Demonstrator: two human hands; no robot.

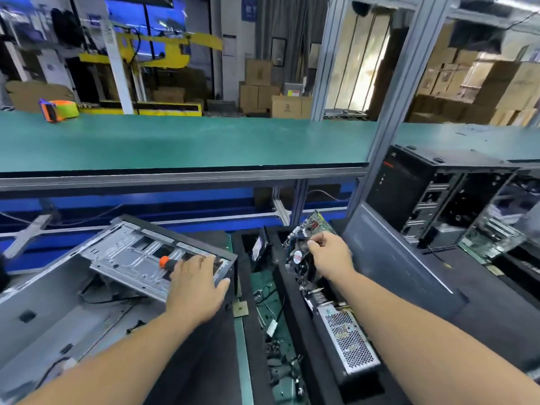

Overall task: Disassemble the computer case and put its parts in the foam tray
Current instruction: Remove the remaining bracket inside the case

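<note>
The open computer case (73,302) lies on its side at the lower left, its metal drive bay (137,258) tilted up. My left hand (195,290) rests on the case's front edge and grips a screwdriver with an orange-and-black handle (169,263). My right hand (330,255) pinches the top of a green motherboard with a black fan (306,244), which stands upright in a slot of the black foam tray (295,325). A perforated silver power supply (347,340) sits in the same tray, nearer to me.
A dark side panel (391,258) leans to the right of the tray. Another opened black case (438,200) stands at the far right. Loose cables (277,355) lie on the green mat between case and tray. A green shelf (175,141) with a tape dispenser (57,109) runs above.
</note>
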